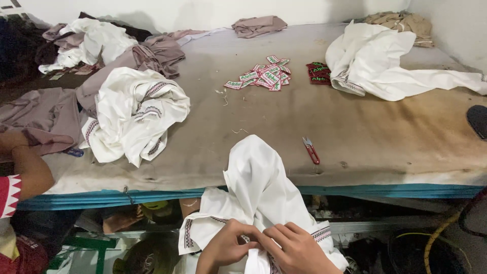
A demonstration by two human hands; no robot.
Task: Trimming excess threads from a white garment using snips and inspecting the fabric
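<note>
Head view: hands (261,247) pinching white garment (256,185) (fingers curled)

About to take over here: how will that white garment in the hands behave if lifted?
The white garment looks floppy: it drapes in folds over the table edge. Probably light, since both hands, left and right, only pinch it. It may drag and snag.

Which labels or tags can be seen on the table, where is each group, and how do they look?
White labels: loose pile at the table's centre back; small rectangles, white with green and red print.
Red labels: small stack just right of the white ones, beside a white garment; rectangles, red with green print.
No packages, signs or screens in view.
</note>
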